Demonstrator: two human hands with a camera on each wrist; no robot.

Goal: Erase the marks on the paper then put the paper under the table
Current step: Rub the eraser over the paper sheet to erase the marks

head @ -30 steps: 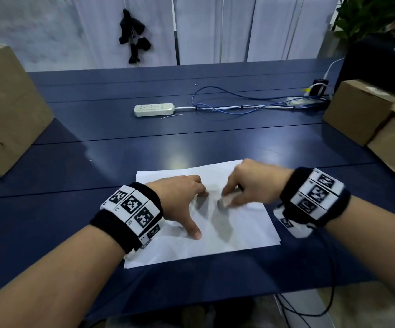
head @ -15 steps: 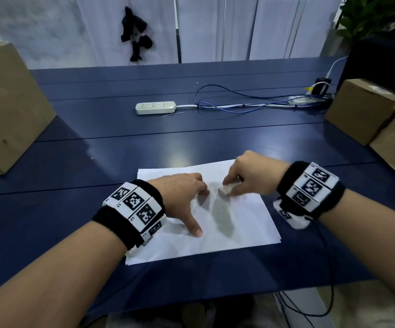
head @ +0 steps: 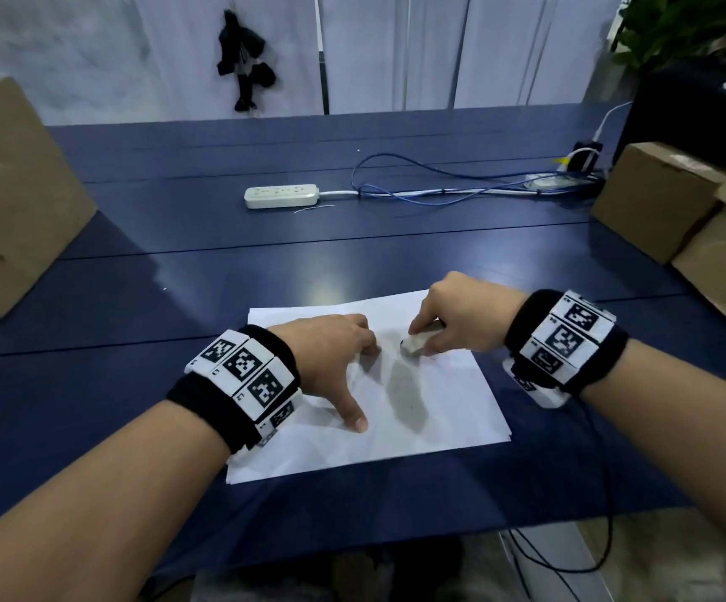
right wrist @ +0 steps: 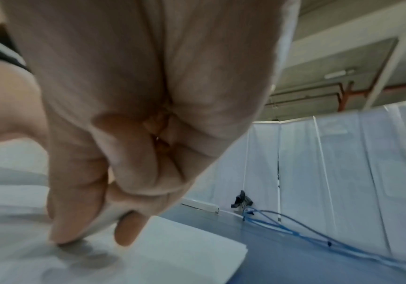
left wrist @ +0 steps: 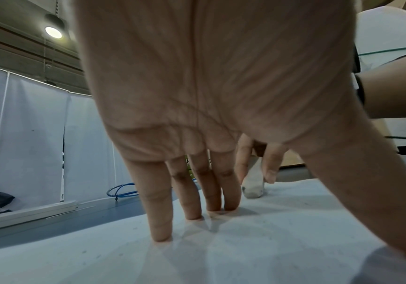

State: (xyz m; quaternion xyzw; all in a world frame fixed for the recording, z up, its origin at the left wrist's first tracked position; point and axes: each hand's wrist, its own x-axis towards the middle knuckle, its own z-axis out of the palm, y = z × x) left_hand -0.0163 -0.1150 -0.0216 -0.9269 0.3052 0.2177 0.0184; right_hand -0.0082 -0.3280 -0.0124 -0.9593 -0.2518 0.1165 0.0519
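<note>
A white sheet of paper (head: 439,410) lies on the dark blue table (head: 178,297) near its front edge, with a grey smudge down its middle. My left hand (head: 335,362) presses the paper flat with spread straight fingers (left wrist: 160,211) and the thumb stretched out. My right hand (head: 452,323) pinches a small off-white eraser (head: 413,344) between thumb and fingers, its tip down on the paper's upper middle. The eraser (left wrist: 253,189) shows past my left fingers in the left wrist view. In the right wrist view my fingers hide most of the eraser (right wrist: 104,221).
A white power strip (head: 281,196) with blue cables (head: 417,184) lies across the far half of the table. Cardboard boxes stand at the left (head: 9,189) and right (head: 674,202). A black wire (head: 604,514) hangs from my right wrist over the table's front edge.
My right hand moved the eraser up the paper, away from me, then slightly back. The left hand stayed pressed on the sheet.
</note>
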